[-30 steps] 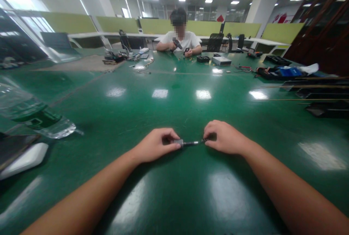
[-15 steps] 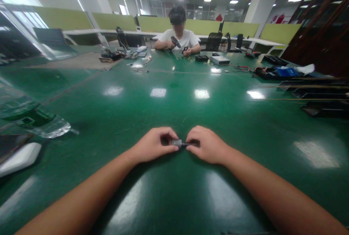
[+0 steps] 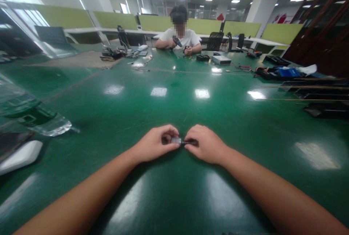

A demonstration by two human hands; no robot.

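Note:
Near the front middle of the green table, my left hand pinches a small grey metal cylinder between thumb and fingers. From its right end runs a thin, dark, ridged shaft. My right hand is closed with its fingertips on that shaft, and part of it is hidden in the palm. The two pieces lie in line, roughly level, low over the table top. The exact kind of the part is too small to tell.
A clear water bottle lies at the left above a white object. Black trays stand at the right, below a tool bag. Across the table a person holds a power drill near several small boxes and cables.
Both hands stay almost in place, still closed on the cylinder and shaft. My right hand's fingers have shifted very slightly left. The view has moved a little.

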